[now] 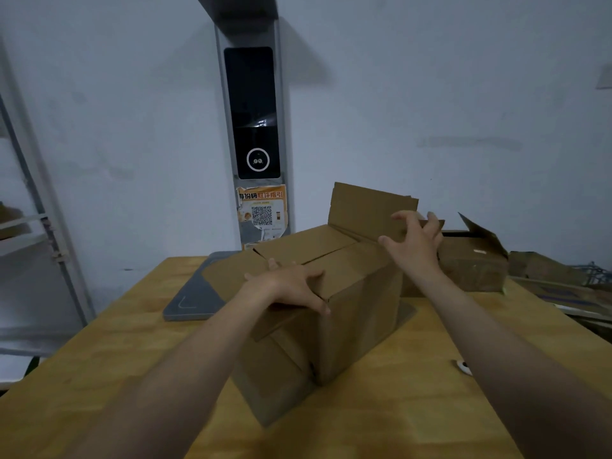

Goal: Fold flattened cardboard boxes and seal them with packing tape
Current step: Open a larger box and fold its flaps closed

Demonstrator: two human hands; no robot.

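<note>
A brown cardboard box (357, 303) stands on the wooden table (99, 359), turned corner-on toward me. Two top flaps are folded down, and my left hand (291, 288) presses flat on the near one with spread fingers. The far flap (367, 207) still stands upright. My right hand (414, 240) holds its right edge, fingers curled over the top and thumb in front. No tape shows in view.
A second open cardboard box (473, 260) sits behind on the right, with flattened cardboard (556, 279) stacked beyond it. A grey pad (195, 299) lies under and left of the box. A grey column with a dark screen (253, 127) rises behind. A small white object (463, 367) lies at right.
</note>
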